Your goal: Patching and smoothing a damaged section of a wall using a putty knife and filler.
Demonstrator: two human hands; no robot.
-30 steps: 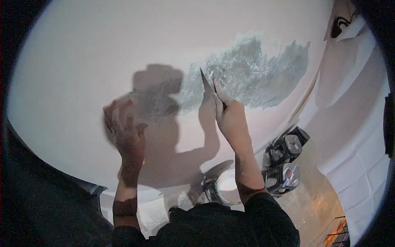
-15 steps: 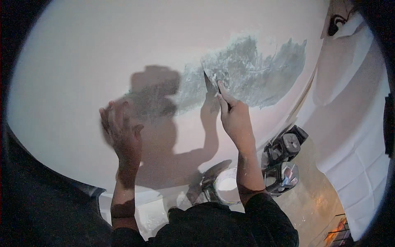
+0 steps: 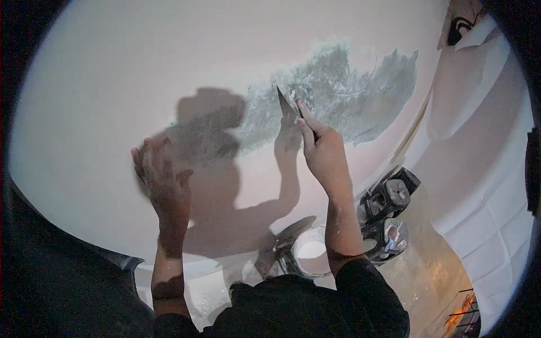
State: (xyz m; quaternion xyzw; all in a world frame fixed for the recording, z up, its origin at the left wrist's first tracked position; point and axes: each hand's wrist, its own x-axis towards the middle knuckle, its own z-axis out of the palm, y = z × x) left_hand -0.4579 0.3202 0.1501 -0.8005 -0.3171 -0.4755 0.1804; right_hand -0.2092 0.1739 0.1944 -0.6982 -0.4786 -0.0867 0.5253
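A large pale pinkish-white panel carries a rough grey patch across its upper right, with whitish crusts and ragged edges. My right hand is closed on the dark handle of a putty knife, its index finger pointing along the tool. The narrow-looking blade lies over the patch, tip toward the upper left. My left hand rests with fingers spread against the panel, left of the knife, in the shadow of my head and arms, which darkens part of the patch.
Below the panel stand a bucket with white contents and two dark plastic stools, one holding small items. A white sheet hangs along the right. A dark looped object is at top right, a black wire frame at bottom right.
My right hand and knife have shifted slightly right over the patch, dipping, then rising a little. My left hand stays spread on the panel. The whole view has drifted slightly.
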